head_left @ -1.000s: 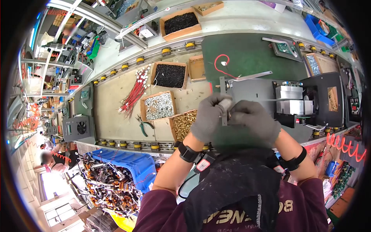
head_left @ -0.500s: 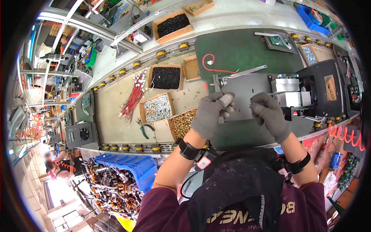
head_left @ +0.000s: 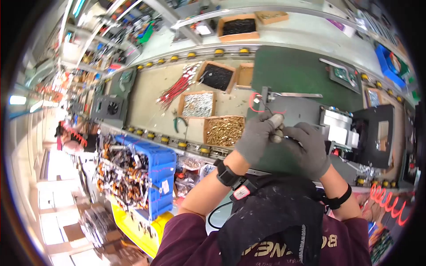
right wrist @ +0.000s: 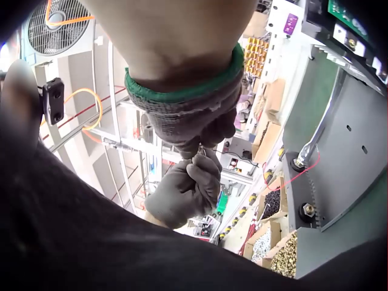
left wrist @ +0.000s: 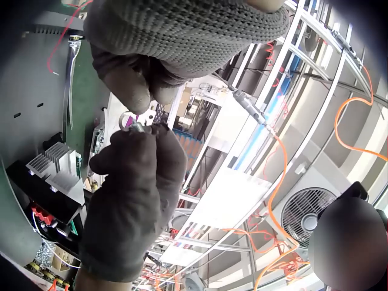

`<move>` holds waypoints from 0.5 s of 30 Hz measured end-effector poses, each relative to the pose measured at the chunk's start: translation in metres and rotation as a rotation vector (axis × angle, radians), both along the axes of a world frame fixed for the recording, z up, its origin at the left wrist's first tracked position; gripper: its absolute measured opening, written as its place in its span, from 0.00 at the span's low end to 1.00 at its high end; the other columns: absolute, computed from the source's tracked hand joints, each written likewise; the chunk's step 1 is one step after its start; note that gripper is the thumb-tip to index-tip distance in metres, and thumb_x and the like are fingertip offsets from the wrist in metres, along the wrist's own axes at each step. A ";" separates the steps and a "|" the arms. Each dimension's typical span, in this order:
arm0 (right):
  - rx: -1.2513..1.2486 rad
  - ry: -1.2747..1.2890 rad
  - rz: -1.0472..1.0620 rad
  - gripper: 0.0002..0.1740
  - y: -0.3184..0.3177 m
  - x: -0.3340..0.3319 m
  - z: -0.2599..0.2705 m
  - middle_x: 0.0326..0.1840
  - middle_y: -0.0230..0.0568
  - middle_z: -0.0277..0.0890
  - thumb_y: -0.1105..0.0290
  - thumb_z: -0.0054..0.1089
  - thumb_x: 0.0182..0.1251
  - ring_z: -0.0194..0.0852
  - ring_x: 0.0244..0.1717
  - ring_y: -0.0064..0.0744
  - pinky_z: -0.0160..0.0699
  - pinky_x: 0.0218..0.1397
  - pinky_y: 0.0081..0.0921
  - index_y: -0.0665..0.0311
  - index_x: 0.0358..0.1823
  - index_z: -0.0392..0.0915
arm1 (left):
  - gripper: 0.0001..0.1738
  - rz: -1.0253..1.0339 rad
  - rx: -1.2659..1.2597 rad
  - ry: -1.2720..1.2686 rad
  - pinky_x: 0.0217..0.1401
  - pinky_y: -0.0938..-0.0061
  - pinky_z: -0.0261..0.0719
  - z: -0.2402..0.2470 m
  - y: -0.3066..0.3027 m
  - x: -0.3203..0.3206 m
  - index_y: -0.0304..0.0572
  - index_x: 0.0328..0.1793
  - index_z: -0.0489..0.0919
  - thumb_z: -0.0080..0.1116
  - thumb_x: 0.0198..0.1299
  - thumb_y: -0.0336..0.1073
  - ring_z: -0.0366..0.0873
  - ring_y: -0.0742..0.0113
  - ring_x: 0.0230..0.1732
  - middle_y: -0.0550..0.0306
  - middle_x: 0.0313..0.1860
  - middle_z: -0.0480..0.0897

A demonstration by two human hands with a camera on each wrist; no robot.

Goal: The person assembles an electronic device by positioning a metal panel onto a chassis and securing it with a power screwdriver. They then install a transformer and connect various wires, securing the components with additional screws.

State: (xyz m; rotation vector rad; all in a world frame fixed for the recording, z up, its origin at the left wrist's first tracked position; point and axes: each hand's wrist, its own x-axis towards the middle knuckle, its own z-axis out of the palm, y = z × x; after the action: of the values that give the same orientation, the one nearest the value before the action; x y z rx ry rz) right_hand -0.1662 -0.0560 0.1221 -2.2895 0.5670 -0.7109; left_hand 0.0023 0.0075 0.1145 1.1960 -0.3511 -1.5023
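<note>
Both gloved hands meet over the near edge of a grey metal panel. In the left wrist view, the fingertips of my right hand pinch a small silver ring. My left hand curls thumb and fingers close against it, with a thin dark wire coming out where the hands meet. The rest of the held piece is hidden by the gloves. Beside the hands, the panel's edge carries bolts with nuts. A flat metal strip and a thin red wire lie by that edge.
Left of the hands stand boxes of brass pieces, silver pieces and black pieces. Red wires and pliers lie nearby. A unit with silver heatsinks sits to the right.
Half a second ago the hands were apart, a small loop showing at the left fingertips; now they are together again. The head view has turned, shifting the bench.
</note>
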 end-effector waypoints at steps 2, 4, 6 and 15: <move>-0.078 -0.042 0.058 0.18 0.000 -0.002 -0.007 0.33 0.43 0.71 0.73 0.63 0.51 0.70 0.34 0.46 0.68 0.36 0.39 0.61 0.45 0.77 | 0.12 0.089 0.030 -0.027 0.28 0.84 0.68 -0.001 0.004 -0.008 0.38 0.36 0.76 0.53 0.66 0.39 0.70 0.78 0.23 0.64 0.25 0.75; -0.297 -0.067 0.026 0.19 0.000 0.004 -0.011 0.35 0.43 0.71 0.74 0.62 0.50 0.70 0.37 0.46 0.68 0.37 0.38 0.62 0.47 0.77 | 0.11 0.161 -0.063 0.120 0.27 0.82 0.68 -0.002 0.013 -0.009 0.40 0.37 0.75 0.53 0.66 0.40 0.69 0.78 0.22 0.65 0.22 0.73; -0.332 -0.061 0.099 0.19 0.002 0.017 -0.014 0.37 0.44 0.70 0.75 0.60 0.50 0.70 0.38 0.45 0.68 0.38 0.37 0.63 0.47 0.78 | 0.12 0.202 -0.093 0.105 0.26 0.82 0.69 0.000 0.023 -0.004 0.41 0.35 0.75 0.52 0.65 0.41 0.70 0.78 0.22 0.65 0.21 0.73; -0.438 -0.118 0.097 0.18 0.013 0.037 -0.033 0.48 0.47 0.73 0.79 0.57 0.57 0.73 0.48 0.50 0.71 0.49 0.39 0.65 0.51 0.75 | 0.13 0.289 0.098 0.280 0.20 0.80 0.68 0.000 0.033 0.011 0.37 0.33 0.74 0.48 0.68 0.38 0.70 0.76 0.16 0.61 0.19 0.73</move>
State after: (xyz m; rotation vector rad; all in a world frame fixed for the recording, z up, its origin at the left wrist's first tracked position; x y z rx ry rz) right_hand -0.1290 -0.0427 0.0891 -2.6283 0.2585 -0.9924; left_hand 0.0130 0.0407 0.1147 1.0438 0.0818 -1.4194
